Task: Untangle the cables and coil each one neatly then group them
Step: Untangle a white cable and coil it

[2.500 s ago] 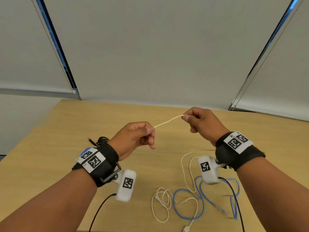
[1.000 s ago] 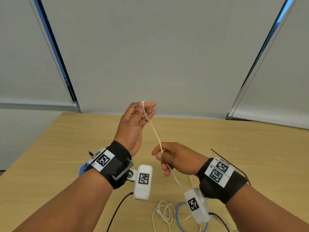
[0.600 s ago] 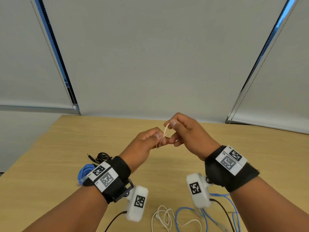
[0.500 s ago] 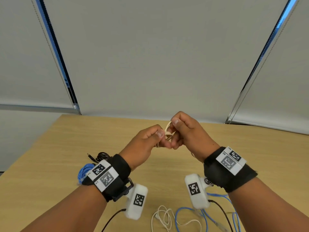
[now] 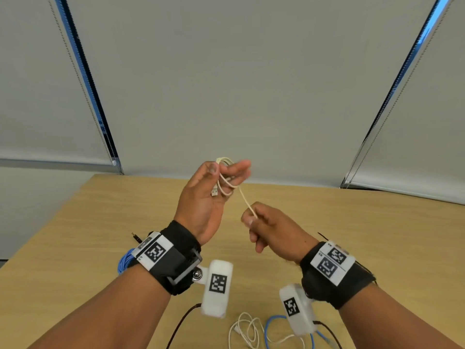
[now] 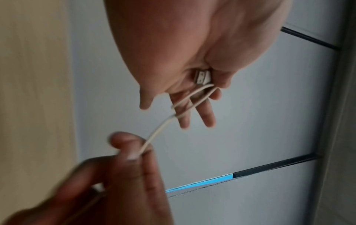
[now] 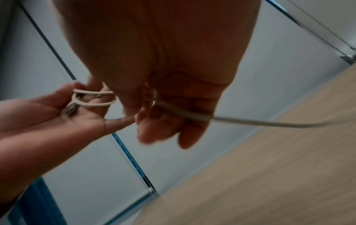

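- Thin cream cable (image 5: 227, 181), light and floppy, looped twice round the left hand (image 5: 206, 197) fingers, plug tucked in that grip.
- Right hand (image 5: 274, 229) pinches the tail; I'd hold near the loops.

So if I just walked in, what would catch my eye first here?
Probably the two raised hands over the wooden table: the left hand has a cream cable looped around its fingers, and the right hand pinches the strand running down from it. Next, the marker-tagged black wrist straps, and loose white and blue cables lying near the table's front edge.
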Demonstrator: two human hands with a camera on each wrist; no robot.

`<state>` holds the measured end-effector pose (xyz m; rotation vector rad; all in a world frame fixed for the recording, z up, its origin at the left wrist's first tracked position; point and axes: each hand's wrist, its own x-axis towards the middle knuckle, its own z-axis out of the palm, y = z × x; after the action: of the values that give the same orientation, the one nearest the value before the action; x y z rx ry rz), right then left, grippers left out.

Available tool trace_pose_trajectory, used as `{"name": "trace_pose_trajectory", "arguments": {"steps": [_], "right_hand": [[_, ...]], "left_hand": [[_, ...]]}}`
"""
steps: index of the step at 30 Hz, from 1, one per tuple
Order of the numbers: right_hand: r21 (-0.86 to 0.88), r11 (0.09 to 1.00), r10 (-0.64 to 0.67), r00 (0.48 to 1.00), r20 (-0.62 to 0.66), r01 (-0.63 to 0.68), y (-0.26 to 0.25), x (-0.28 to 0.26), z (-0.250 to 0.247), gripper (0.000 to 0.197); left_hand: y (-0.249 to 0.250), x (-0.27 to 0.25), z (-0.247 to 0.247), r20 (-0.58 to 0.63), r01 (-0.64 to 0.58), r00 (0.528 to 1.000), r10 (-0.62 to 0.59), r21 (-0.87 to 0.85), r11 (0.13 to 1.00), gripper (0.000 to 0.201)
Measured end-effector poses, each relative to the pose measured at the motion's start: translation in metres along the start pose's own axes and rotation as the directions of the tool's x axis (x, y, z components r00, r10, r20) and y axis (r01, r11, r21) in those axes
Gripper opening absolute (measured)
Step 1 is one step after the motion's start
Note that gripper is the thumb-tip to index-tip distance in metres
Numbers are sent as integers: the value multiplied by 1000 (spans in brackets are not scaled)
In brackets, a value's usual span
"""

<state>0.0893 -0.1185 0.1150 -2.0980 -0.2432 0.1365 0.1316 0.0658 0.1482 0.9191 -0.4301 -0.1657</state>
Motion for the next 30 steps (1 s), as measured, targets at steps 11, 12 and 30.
{"name": "trace_pose_trajectory", "arguments": {"steps": [11, 12, 30], "right_hand": [[-174, 964, -229, 960, -159, 201, -40, -1, -28, 23], [-169, 966, -228, 953, -201, 196, -42, 2, -32, 21], [339, 931, -39, 960, -278, 136, -44, 7, -10, 23]], "left_hand": [[-26, 0, -22, 27, 31, 996, -90, 810, 586, 30], [-28, -4, -17, 35, 52, 992, -124, 768, 638, 35], [-18, -19, 16, 55, 152, 981, -184, 365, 919, 32]]}}
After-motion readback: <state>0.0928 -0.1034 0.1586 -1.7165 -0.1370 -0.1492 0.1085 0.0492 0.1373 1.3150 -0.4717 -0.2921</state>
